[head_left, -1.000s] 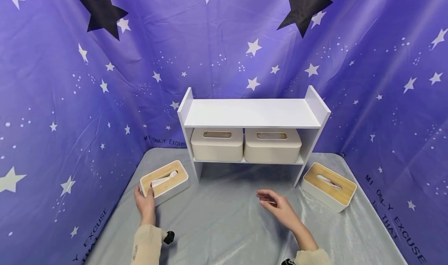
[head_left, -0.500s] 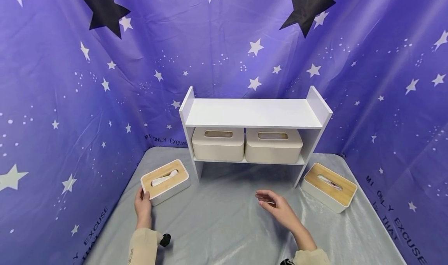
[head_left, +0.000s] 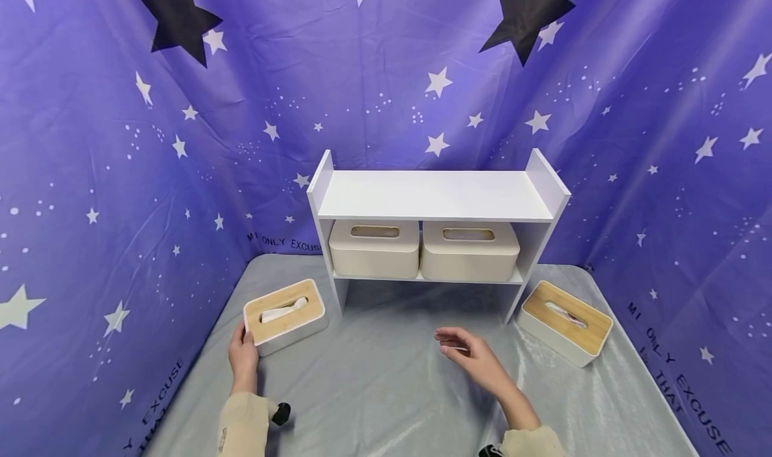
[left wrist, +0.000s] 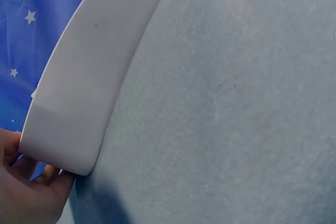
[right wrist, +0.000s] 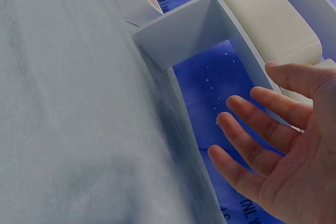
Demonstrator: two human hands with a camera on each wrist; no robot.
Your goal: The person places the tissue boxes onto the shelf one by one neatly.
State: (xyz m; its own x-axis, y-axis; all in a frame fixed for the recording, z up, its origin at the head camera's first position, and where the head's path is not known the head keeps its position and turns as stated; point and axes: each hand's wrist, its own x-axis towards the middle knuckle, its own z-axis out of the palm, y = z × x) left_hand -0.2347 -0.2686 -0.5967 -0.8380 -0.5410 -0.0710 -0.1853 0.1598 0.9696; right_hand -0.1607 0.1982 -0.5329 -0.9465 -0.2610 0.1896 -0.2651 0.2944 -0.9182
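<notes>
At the left of the head view stands a white tissue box with a wood-look lid (head_left: 285,311), a white tissue in its slot. My left hand (head_left: 243,360) touches its near left end with thumb and fingertips, without wrapping round it. The left wrist view shows the box's plain white side (left wrist: 86,82), with the fingers against its end. In front of the white shelf unit (head_left: 434,196), my right hand (head_left: 474,360) hovers with lightly bent, spread fingers and holds nothing. On the shelf's middle board, two cream tissue boxes, a left one (head_left: 374,252) and a right one (head_left: 470,254), sit side by side.
Another wood-lidded white tissue box (head_left: 567,321) stands at an angle beside the shelf's right foot. Grey cloth (head_left: 374,397) covers the table. A purple star-patterned curtain (head_left: 386,75) encloses the back and both sides.
My left thumb has come down from the box's lid to its end, and the hand has drawn back slightly. The box has turned a little. My right hand has barely shifted.
</notes>
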